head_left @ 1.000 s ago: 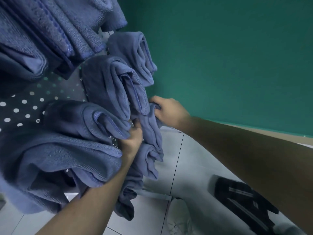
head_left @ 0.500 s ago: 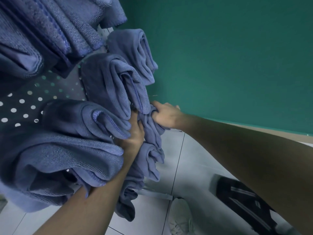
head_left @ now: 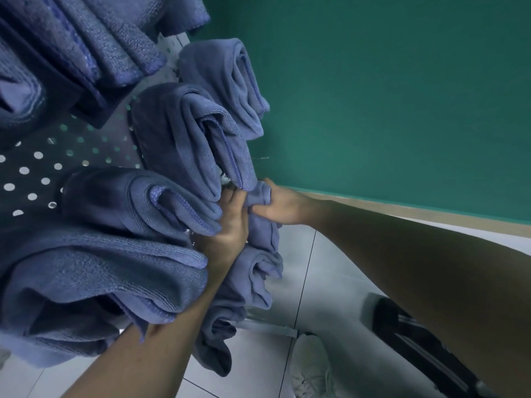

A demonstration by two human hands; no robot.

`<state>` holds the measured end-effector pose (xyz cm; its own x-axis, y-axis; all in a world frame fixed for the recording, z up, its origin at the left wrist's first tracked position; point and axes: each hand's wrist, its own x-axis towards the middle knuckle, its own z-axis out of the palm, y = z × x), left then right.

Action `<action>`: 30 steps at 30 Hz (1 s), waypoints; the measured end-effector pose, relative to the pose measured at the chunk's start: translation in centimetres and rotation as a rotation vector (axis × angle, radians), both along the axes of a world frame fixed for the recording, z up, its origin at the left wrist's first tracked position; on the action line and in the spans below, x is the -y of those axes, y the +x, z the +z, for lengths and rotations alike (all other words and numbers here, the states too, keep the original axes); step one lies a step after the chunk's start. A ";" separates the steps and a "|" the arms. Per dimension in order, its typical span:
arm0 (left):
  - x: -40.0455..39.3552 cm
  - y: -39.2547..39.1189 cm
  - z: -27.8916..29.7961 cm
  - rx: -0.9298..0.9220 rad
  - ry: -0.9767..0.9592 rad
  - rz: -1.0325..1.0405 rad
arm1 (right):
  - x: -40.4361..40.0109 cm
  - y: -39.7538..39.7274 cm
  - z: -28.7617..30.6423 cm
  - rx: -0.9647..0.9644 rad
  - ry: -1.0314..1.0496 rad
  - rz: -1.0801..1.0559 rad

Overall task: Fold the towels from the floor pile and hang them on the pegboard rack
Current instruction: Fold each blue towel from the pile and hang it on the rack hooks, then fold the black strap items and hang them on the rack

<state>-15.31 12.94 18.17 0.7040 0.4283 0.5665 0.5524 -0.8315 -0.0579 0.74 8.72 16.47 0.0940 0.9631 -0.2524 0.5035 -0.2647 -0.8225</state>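
Towel in hand: a blue-grey terry towel [head_left: 260,239], bunched at its top and hanging in loose folds down past the lower right edge of the pegboard, its tail near the floor.
Right hand: the right hand [head_left: 280,206] reaches in from the right on a long bare forearm; its fingers are curled round the bunched top of the towel, thumb beneath the wad.
Left hand: the left hand [head_left: 230,225] comes up from the bottom of the view, back of the hand toward the camera; its fingers are tucked between the hanging towel and the folded ones, touching the cloth. Whether they pinch it I cannot tell.
Hung towels: four folded towels show whole on the board, all the same blue: top right [head_left: 230,81], middle [head_left: 189,139], lower left [head_left: 138,202] and bottom left [head_left: 100,277]; more folded cloth [head_left: 71,53] crowds the top left corner, count unclear.
Pegboard: a dark perforated panel [head_left: 37,173] with round holes, bare at its left edge.
Surroundings: a green wall [head_left: 402,96] behind; pale tiled floor [head_left: 301,268] below; a white shoe [head_left: 311,366] on it.
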 end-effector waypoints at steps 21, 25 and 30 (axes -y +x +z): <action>6.4 2.6 1.2 -0.375 -0.254 0.114 | 10.9 5.5 -1.2 0.193 -0.197 -0.120; 9.7 4.9 2.2 -0.430 -0.402 -0.022 | 15.4 7.0 -0.9 0.177 -0.226 -0.185; 13.1 9.1 1.8 -0.562 -0.488 -0.144 | 21.6 9.5 -1.5 0.157 -0.275 -0.273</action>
<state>-6.16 -0.13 19.95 0.8988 0.4204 -0.1243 0.4324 -0.8967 0.0942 10.29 -12.92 15.02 0.3942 0.7960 -0.4593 0.4981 -0.6050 -0.6211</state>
